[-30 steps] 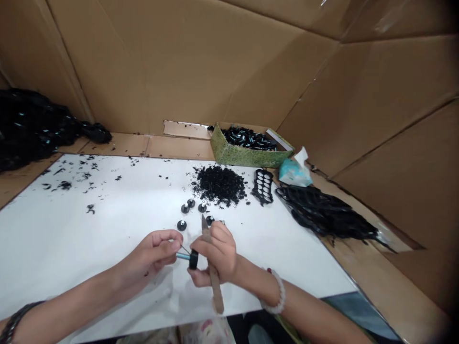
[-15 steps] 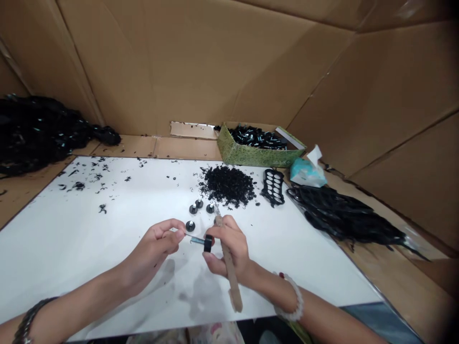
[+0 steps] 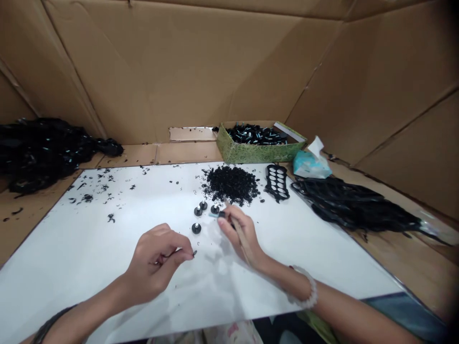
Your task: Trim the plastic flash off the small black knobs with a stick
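My left hand (image 3: 163,260) pinches a tiny dark piece (image 3: 194,253) between thumb and forefinger, above the white board. My right hand (image 3: 241,231) holds a round black part with a metal stem (image 3: 221,215) at its fingertips, along with a brown knife-like tool (image 3: 241,239) that runs back across the palm. Several similar black parts (image 3: 196,228) stand stem up on the board, just left of my right fingers. Behind them lies a heap of small black pieces (image 3: 233,184).
A green box (image 3: 258,154) of black parts stands at the back. To the right are a black holed frame (image 3: 277,182), a tissue pack (image 3: 311,165) and black strips (image 3: 358,200). Black scraps (image 3: 53,148) pile up at left.
My hands have moved apart. The right one went up and away with the stemmed part and the tool, while the left one turned and came down, a tiny piece now showing at its fingertips.
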Tool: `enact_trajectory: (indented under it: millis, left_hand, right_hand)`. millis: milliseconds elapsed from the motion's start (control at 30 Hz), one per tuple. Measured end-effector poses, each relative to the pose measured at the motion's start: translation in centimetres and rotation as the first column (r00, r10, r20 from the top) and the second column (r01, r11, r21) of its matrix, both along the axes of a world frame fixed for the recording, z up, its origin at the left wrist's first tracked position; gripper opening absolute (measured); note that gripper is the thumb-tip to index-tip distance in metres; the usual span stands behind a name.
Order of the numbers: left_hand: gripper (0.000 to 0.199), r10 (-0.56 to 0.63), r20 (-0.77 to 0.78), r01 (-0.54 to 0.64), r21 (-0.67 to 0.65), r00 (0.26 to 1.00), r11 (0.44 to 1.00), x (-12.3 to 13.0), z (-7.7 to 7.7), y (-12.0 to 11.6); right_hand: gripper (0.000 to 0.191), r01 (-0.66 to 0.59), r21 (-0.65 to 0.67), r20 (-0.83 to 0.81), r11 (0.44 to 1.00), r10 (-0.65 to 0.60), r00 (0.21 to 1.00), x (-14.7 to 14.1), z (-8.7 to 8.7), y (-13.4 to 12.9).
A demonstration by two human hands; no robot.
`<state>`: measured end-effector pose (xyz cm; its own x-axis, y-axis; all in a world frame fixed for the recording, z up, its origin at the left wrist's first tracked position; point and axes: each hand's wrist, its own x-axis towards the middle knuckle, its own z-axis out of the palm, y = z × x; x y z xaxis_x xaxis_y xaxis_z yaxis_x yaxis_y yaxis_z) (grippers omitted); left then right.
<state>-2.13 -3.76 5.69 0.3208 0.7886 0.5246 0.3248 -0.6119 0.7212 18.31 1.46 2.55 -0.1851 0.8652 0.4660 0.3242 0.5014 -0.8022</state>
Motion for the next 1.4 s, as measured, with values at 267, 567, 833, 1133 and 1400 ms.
enact_trajectory:
  millis: [267,567,833,1133,1400]
  left_hand:
    - [0.018,0.192,0.166,-0.055,-0.604,0.967,0.795,0.9,-0.7,1.0]
    - [0.020,0.354,0.230,-0.041,-0.787,0.906,0.616,1.0,-1.5,2.0]
    - [0.025,0.392,0.231,-0.031,-0.829,0.890,0.558,1.1,-1.8,1.6]
    - [0.024,0.442,0.270,-0.009,-0.845,0.856,0.535,1.4,-2.3,1.7]
    - [0.024,0.452,0.333,0.032,-0.832,0.827,0.554,1.0,-2.8,1.8]
  right_hand:
    - [0.016,-0.076,-0.026,0.007,0.997,0.076,0.997,0.3,0.7,0.2]
    - [0.025,-0.219,-0.370,-0.288,0.903,0.112,0.951,0.2,-0.6,2.0]
    - [0.018,-0.037,-0.191,0.213,0.981,0.078,0.974,0.5,0.5,1.1]
    - [0.024,-0.065,-0.079,0.217,0.995,0.081,0.973,0.6,0.5,1.3]
    - [0.028,-0.109,-0.017,0.442,0.994,0.105,0.891,1.0,1.3,1.5]
